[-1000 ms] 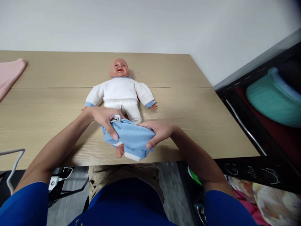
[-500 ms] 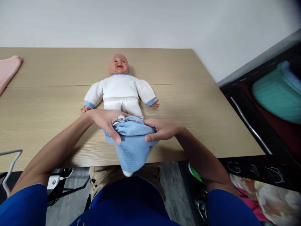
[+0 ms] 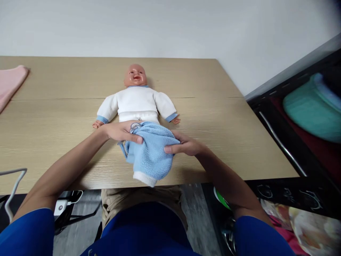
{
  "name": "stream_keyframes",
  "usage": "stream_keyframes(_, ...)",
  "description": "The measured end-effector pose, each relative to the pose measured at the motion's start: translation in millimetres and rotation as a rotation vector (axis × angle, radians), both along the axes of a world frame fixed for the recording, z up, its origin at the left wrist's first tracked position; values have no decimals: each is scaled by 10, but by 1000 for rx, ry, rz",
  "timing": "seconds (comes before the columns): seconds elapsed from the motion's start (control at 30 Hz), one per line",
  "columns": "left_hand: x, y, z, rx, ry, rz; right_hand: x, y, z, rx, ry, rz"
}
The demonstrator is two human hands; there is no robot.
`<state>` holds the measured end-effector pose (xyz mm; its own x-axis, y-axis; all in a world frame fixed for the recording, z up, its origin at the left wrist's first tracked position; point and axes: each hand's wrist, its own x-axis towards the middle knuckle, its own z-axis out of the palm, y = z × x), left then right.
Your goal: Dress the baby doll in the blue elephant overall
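Note:
A baby doll [image 3: 137,97] in a white top with blue cuffs lies on its back on the table, head away from me. Light-blue fleece doll pants [image 3: 153,153] with a white cuff are bunched over the doll's lower end and hide its legs. My left hand [image 3: 124,131] grips their top edge near a small label, thumb on top, fingers mostly hidden. On the other side, my right hand [image 3: 183,144] pinches the fabric between thumb and fingers. A blue cord hangs at the left of the pants.
The wooden table [image 3: 221,135] meets a white wall behind. Pink cloth [image 3: 12,83] lies at the far left, and a white cable [image 3: 14,188] curves over the front-left edge. To the right are a black rack [image 3: 282,142] and a teal container [image 3: 311,110].
The blue pants have shifted up toward the doll's waist and cover more of its white lower part. Their white cuff now shows wider. Both hands stay on the fabric.

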<state>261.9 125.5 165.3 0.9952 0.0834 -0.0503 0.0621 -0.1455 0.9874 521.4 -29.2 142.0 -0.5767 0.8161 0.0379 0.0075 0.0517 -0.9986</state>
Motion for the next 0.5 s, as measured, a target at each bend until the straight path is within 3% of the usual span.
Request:
stream_keyframes(0.13, 43, -34, -94, 37, -31, 85, -50, -6, 24, -138, -21, 171)
stream_keyframes(0.27, 35, 13, -154, 19, 48, 39, -126, -27, 56, -181, -63, 278)
stream_keyframes(0.37, -27, 109, -206, -103, 124, -77, -137, -42, -50, -178, 31, 224)
stream_keyframes(0.5, -89, 196, -245, -125, 215, -246, -94, -18, -257, -100, 95, -25)
